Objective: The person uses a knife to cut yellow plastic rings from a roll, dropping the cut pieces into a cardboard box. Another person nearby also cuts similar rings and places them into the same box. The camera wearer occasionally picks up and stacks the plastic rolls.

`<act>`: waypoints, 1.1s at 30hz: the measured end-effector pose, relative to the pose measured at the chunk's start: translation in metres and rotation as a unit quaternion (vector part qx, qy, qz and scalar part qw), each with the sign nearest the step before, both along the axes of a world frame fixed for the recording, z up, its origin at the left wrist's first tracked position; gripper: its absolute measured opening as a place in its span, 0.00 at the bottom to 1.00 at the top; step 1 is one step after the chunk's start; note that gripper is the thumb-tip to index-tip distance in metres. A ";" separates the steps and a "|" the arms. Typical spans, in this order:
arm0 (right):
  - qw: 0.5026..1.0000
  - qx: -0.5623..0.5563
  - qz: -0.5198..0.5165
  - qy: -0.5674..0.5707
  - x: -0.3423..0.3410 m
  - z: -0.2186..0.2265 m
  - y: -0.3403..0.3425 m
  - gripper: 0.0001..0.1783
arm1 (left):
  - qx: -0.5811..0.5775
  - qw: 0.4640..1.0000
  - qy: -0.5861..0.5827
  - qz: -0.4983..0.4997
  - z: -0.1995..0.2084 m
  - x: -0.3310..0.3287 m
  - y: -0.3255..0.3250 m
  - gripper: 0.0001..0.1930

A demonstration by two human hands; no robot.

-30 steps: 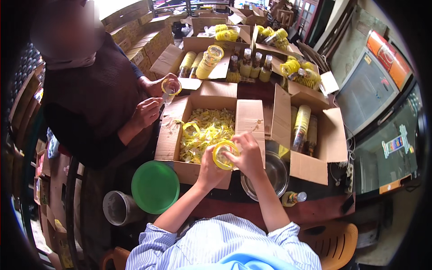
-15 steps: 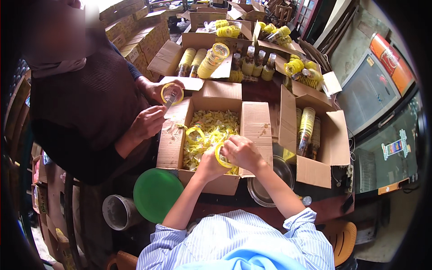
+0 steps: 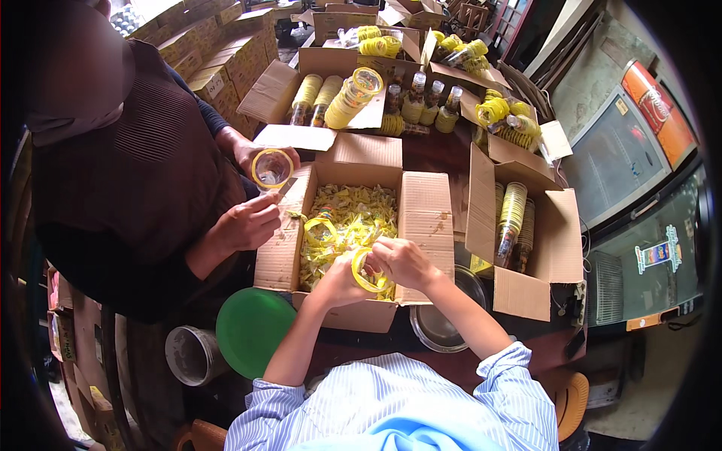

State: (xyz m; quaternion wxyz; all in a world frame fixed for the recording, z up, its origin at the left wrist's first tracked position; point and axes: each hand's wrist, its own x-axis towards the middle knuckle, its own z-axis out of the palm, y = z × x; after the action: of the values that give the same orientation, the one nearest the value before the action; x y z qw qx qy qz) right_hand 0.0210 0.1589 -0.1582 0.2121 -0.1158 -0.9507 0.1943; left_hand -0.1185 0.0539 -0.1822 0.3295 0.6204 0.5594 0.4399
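My left hand is closed around a clear plastic cup with a yellow rim, its open end tilted toward me. At the far side of that rim, my right hand has its fingers pinched together; whatever they grip is hidden. Both hands are over the near side of an open cardboard box, which holds many yellow plastic trimmings. A loose yellow ring lies on the trimmings.
At left, a co-worker holds another yellow-rimmed cup and a thin blade. Stacked cups and bottles stand beyond. A box of cups, metal bowl, green basin and bucket surround the workplace.
My hands and the cup have shifted slightly left and nearer me within the view. The co-worker's cup has tipped, its opening turned more this way, and the blade is lower, below the rim.
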 end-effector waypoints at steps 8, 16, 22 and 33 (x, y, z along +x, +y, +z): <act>0.970 -0.203 -0.049 0.128 -0.001 0.001 0.001 0.08 | 0.002 0.996 -0.081 0.031 0.006 0.008 0.001 0.22; 0.935 -0.268 -0.132 0.192 -0.010 -0.010 0.003 0.11 | 0.075 0.989 -0.081 0.099 0.001 0.019 0.009 0.21; 0.901 -0.308 -0.206 0.225 -0.025 -0.016 0.005 0.13 | 0.103 0.979 -0.041 0.169 -0.007 0.021 0.014 0.22; 0.834 -0.359 -0.317 0.274 -0.039 -0.023 -0.007 0.16 | 0.129 0.950 0.044 0.281 -0.014 0.035 0.012 0.24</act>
State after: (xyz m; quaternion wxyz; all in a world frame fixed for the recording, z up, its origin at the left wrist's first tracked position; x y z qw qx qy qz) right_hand -0.0177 0.1519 -0.1815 0.4574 -0.4208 -0.6280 0.4682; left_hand -0.0837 0.0658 -0.1962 0.0848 0.4943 0.6637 0.5549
